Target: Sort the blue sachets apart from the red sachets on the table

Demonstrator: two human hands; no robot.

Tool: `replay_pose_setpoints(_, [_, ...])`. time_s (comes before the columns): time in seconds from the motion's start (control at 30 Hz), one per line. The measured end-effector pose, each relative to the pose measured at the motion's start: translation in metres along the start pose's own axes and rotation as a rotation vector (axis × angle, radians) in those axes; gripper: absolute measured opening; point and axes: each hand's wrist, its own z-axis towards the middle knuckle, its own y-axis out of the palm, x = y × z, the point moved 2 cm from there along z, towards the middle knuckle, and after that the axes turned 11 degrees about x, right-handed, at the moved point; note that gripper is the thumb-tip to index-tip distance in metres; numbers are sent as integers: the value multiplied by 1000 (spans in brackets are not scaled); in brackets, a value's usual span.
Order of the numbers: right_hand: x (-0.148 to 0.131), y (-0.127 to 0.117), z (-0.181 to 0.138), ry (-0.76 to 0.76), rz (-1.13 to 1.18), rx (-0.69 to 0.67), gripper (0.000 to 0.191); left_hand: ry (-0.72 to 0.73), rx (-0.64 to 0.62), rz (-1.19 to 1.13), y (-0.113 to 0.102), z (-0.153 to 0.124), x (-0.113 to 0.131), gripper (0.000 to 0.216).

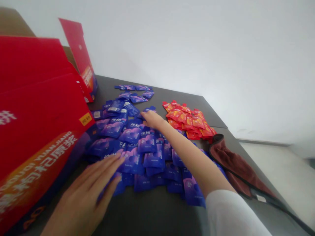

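A broad heap of blue-purple drink pouches (150,147) lies on the dark table. My left hand (91,190) hovers at the heap's near left edge, fingers stretched out and slightly apart, holding nothing; whether its fingertips touch the pouches is unclear. Reaching across the heap, my right hand (152,119) is at its far side, with fingers bent onto a blue pouch (149,109). Those fingertips are partly hidden, so I cannot tell how firmly they grip. Farther back lie several loose blue pouches (135,93). To the right is a pile of red-orange pouches (189,119).
A large red printed carton (36,108) with raised flaps stands close on the left. Behind it is another red box (82,62). A brown cloth (238,164) with dark trim lies along the table's right edge. A white wall (197,49) rises behind the table (152,216).
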Motion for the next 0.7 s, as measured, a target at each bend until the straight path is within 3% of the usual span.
replay_pose_setpoints(0.1, [-4, -5, -10, -41, -33, 8, 31, 98, -67, -2, 9, 63, -2, 51])
replay_pose_setpoints(0.17, [-4, -11, -17, -52, -52, 14, 30, 55, -220, 121, 24, 102, -13, 55])
replay_pose_setpoints(0.3, [3, -28, -34, -14, -131, 52, 31, 51, -462, 176, 56, 142, -29, 58])
replay_pose_setpoints(0.4, [8, -45, -54, 24, -196, 102, 31, 85, -548, 162, 67, 141, -29, 51])
replay_pose_setpoints(0.57, [4, -71, -107, -23, -222, 199, 36, 73, -532, 242, 50, 115, -18, 47])
replay_pose_setpoints(0.7, [-14, -66, -161, -177, -169, 311, 40, 49, -478, 308, 42, 95, -13, 48])
